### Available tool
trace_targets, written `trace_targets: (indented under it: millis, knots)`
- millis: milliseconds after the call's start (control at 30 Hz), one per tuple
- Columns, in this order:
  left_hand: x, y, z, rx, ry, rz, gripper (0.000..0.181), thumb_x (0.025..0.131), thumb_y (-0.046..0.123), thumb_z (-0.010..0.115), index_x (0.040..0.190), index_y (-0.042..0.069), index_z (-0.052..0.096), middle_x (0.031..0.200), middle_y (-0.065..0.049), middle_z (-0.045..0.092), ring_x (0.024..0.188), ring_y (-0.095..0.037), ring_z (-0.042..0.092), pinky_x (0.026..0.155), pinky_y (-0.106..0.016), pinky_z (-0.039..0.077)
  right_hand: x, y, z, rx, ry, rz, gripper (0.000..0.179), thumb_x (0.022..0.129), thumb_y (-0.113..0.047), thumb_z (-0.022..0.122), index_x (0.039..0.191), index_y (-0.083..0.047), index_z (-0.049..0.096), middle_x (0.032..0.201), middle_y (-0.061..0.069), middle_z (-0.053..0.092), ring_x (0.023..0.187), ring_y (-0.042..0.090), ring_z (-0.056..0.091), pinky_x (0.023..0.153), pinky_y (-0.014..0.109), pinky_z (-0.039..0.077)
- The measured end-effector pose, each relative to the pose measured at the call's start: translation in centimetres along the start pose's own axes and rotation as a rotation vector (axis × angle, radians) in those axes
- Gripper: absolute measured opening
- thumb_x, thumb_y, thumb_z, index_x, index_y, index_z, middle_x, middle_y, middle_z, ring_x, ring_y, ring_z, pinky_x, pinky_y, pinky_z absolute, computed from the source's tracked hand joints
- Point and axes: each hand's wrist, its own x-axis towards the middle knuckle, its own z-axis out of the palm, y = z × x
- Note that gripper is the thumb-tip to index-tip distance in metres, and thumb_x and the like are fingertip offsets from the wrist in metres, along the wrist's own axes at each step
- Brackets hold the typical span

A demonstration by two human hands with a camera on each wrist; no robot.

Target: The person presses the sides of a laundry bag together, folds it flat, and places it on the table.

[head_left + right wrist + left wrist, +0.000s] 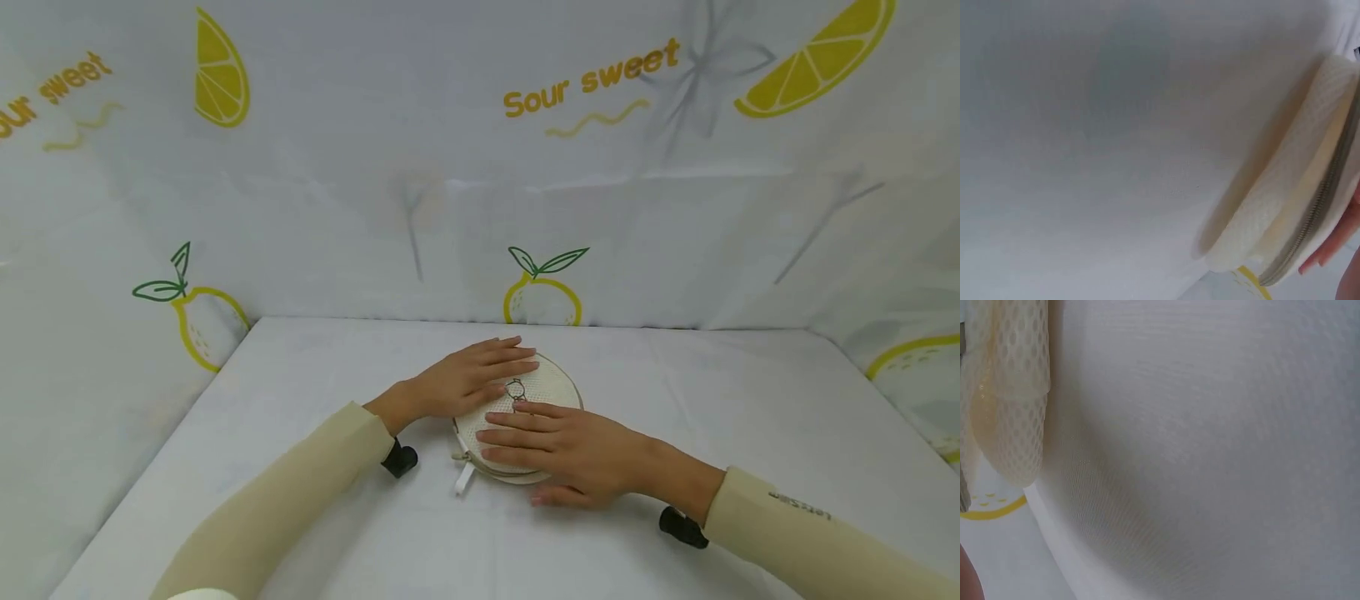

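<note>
Left hand [474, 377]: laid on mesh pouch [546, 385], fingers straight, nothing clasped
Right hand [573, 450]: laid likewise
Pouch: rested on white table [420, 542] under both hands; judged light, soft, squashy
Zipper [1317, 209]: probably firmer, best pinched there or at white tab [464, 480]

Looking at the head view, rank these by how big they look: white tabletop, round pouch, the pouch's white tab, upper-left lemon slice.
1. White tabletop
2. Round pouch, by its partly covered outline
3. Upper-left lemon slice
4. White tab
</note>
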Motion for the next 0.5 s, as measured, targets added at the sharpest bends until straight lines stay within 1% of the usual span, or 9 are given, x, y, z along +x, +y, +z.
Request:
trace_targets:
  millis: [67,133,200,267,400,500]
  knots:
    - [0.3,-0.1,0.2,-0.024,-0.004,0.016,0.046,0.104,0.028,0.036,0.149,0.018,0.038,0.155,-0.002,0.028,0.144,-0.021,0.014,0.115,-0.037,0.01,0.4,0.2,0.5,0.009,-0.012,-0.013,0.071,0.095,-0.039,0.055,0.151,-0.007,0.025,0.156,0.006,0.023,0.143,0.02,0.02,0.113,0.041,0.019]
    - [0.5,-0.1,0.5,-0.045,-0.006,0.018,0.044,0.104,0.028,0.036,0.148,0.021,0.04,0.155,-0.002,0.027,0.144,-0.02,0.013,0.115,-0.039,0.01,0.6,0.3,1.0,0.03,-0.018,-0.012,0.071,0.096,-0.04,0.054,0.152,-0.007,0.025,0.157,0.006,0.022,0.142,0.018,0.02,0.113,0.039,0.018]
    - [0.5,-0.1,0.7,-0.065,-0.012,0.006,0.043,0.105,0.029,0.036,0.147,0.023,0.041,0.156,-0.002,0.026,0.144,-0.02,0.012,0.115,-0.04,0.009,0.8,0.5,1.5,0.057,-0.026,-0.011,0.07,0.096,-0.04,0.053,0.152,-0.008,0.024,0.157,0.005,0.022,0.142,0.017,0.02,0.114,0.038,0.017]
    - [0.5,-0.2,1.0,-0.075,-0.02,-0.008,0.042,0.105,0.028,0.035,0.146,0.023,0.043,0.156,-0.002,0.026,0.144,-0.022,0.013,0.115,-0.041,0.008,1.0,0.6,2.0,0.061,-0.04,-0.02,0.07,0.097,-0.042,0.051,0.152,-0.009,0.024,0.157,0.004,0.021,0.143,0.018,0.019,0.114,0.038,0.017]
    - [0.3,-0.5,1.4,-0.112,-0.054,-0.037,0.042,0.105,0.028,0.034,0.145,0.024,0.044,0.156,-0.001,0.026,0.144,-0.027,0.016,0.115,-0.039,0.007,1.2,0.9,2.8,0.038,-0.064,-0.041,0.069,0.098,-0.045,0.047,0.153,-0.011,0.023,0.158,0.003,0.018,0.143,0.019,0.017,0.114,0.04,0.017]
    - [0.3,-0.6,1.7,-0.124,-0.086,-0.049,0.042,0.105,0.029,0.033,0.146,0.024,0.042,0.156,0.0,0.026,0.144,-0.027,0.015,0.115,-0.038,0.006,1.3,0.9,3.1,0.033,-0.084,-0.045,0.069,0.098,-0.047,0.044,0.153,-0.012,0.022,0.159,0.003,0.016,0.144,0.019,0.015,0.114,0.04,0.015]
